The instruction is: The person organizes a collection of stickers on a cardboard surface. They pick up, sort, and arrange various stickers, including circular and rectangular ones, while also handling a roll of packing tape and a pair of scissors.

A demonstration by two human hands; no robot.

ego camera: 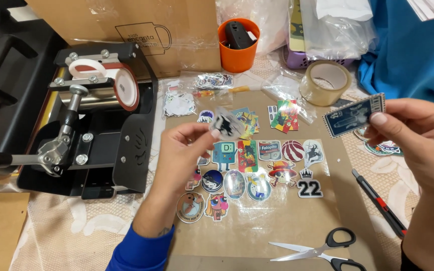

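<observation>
My left hand [179,155] is raised over the middle of the table and pinches a small clear-backed sticker [225,123] with a black figure between thumb and fingers. At the right, my right hand [417,138] holds up a dark blue stamp-shaped sticker [355,115] by its right end. Below both hands lies a brown paper sheet [287,216] with several colourful stickers [257,170] laid out in rows. More loose stickers [284,115] lie just behind that sheet.
A black mug heat press [96,115] holding a white mug stands at the left. An orange cup [238,45], a tape roll [326,83] and plastic bags sit at the back. Scissors [322,249] and a red-black utility knife [380,203] lie at the front right.
</observation>
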